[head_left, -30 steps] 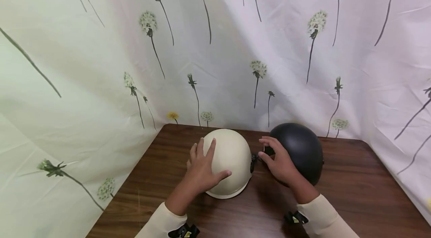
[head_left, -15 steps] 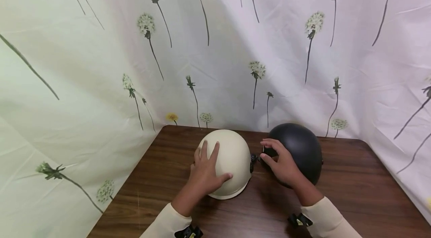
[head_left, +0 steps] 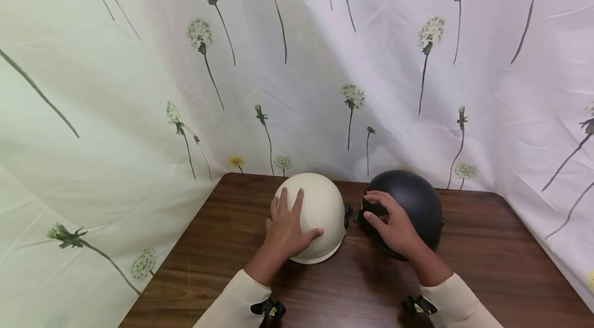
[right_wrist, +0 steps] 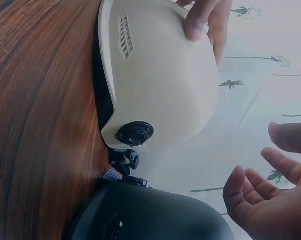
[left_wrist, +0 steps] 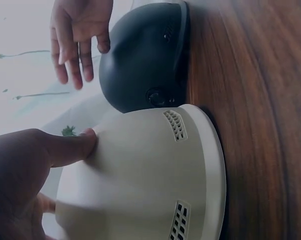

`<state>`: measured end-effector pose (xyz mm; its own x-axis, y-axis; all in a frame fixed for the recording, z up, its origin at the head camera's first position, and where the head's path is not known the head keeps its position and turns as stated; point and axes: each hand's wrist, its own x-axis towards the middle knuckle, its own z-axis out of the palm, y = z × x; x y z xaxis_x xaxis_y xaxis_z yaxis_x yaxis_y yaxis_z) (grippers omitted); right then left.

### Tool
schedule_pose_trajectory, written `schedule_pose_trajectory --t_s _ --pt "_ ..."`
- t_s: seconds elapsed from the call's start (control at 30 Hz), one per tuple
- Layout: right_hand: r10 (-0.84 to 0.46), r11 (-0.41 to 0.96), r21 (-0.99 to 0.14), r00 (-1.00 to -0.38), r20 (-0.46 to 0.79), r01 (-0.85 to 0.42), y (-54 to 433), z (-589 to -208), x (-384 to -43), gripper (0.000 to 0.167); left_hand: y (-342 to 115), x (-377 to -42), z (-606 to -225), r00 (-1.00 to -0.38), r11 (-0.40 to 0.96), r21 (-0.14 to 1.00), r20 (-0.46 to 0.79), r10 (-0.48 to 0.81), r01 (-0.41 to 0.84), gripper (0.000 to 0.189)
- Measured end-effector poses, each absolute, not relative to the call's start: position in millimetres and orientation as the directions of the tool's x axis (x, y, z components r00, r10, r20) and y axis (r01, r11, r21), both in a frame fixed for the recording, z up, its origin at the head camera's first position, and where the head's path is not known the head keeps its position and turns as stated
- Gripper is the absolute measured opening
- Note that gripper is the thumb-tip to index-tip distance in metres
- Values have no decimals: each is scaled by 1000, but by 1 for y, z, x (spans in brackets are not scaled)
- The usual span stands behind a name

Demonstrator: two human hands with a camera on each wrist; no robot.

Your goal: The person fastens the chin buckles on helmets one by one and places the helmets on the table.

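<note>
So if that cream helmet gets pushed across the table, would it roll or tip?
Probably neither: the cream helmet sits rim-down on the wooden table, so it should slide. Its smooth, rigid-looking dome may feel slippery under the left hand spread on it. The black helmet alongside could get bumped.

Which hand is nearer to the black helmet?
Right. The right hand hovers just over the black helmet, fingers apart from its shell. The left hand rests on the cream helmet beside it.

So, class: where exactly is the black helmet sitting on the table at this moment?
In the head view, the black helmet sits right of centre, close beside the cream helmet, near the table's far edge, under the right hand.
</note>
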<state>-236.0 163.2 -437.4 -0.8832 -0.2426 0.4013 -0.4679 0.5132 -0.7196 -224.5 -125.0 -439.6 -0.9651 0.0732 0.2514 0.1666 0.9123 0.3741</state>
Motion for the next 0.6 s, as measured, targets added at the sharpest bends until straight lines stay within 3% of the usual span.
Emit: schedule_pose_trajectory --t_s 0.4,0.6 --pt "-217 500 -727 -881 421 -471 181 -441 -229 42 -117 -234 -440 -961 903 392 270 68 174 108" --pt "-194 491 -707 -855 481 -508 191 -439 -227 38 -102 -228 -430 -938 893 381 327 111 239 107"
